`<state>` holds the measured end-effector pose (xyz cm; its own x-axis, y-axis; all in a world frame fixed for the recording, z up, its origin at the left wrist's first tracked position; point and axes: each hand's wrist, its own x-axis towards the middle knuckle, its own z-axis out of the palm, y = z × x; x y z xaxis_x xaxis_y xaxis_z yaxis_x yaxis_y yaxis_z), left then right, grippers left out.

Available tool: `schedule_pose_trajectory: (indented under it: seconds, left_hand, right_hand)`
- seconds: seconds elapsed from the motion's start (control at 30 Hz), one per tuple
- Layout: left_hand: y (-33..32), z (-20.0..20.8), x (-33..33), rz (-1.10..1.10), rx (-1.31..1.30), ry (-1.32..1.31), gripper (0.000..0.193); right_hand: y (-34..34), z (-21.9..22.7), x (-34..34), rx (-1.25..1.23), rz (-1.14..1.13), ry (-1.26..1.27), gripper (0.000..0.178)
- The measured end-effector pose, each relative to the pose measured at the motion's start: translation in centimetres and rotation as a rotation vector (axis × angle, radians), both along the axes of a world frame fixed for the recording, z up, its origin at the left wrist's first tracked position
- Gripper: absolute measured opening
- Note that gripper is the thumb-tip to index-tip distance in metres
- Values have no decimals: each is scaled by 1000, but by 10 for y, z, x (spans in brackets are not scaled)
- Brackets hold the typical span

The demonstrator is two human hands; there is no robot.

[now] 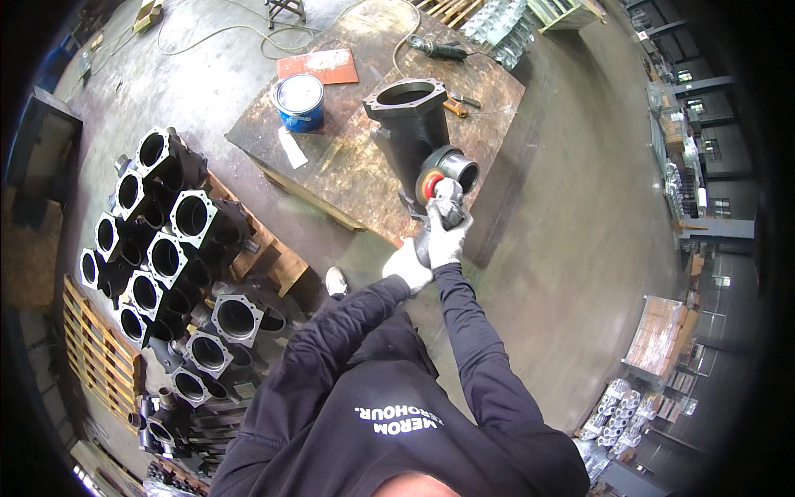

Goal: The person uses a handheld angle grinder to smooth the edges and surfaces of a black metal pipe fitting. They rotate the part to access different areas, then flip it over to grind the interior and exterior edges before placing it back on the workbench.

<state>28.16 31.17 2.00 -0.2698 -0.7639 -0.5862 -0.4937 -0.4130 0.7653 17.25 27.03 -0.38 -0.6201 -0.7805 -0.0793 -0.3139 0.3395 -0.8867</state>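
Observation:
White work gloves cover both of my hands. With my left hand (407, 265) I grip the body of an angle grinder (448, 199) at its rear. Closer to its head, my right hand (448, 238) is wrapped around the same grinder. Its red-centred disc (431, 185) is against or very close to the lower side of a black casting (406, 141), beside the round outlet; exact contact cannot be told. The casting stands on a worn wooden table (323, 186), its flanged opening facing up.
On the table are a blue bucket (300, 116), a reddish sheet (319, 66), a second grinder (439, 50) and an orange-handled tool (455, 108). Several similar black castings (203, 232) crowd pallets (277, 261) at the left. A hose (228, 29) crosses the floor behind.

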Motion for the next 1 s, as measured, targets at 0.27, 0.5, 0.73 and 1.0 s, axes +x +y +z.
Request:
schedule_pose_trajectory:
  seconds: [0.27, 0.5, 0.73, 1.0]
  left_hand:
    - [8, 0, -5, -2, -62, -14, 75]
    - [-6, -16, 4, 44, -50, -77, 79]
    - [-4, -2, 0, -23, -66, -37, 69]
    - [-15, -9, 1, 44, -85, -56, 73]
  right_hand:
    - [10, 12, -3, -76, 30, -87, 80]
    - [-11, -19, 7, -98, 64, -73, 79]
    - [0, 6, -2, -128, 40, -104, 78]
    - [-20, -16, 1, -111, 6, -20, 79]
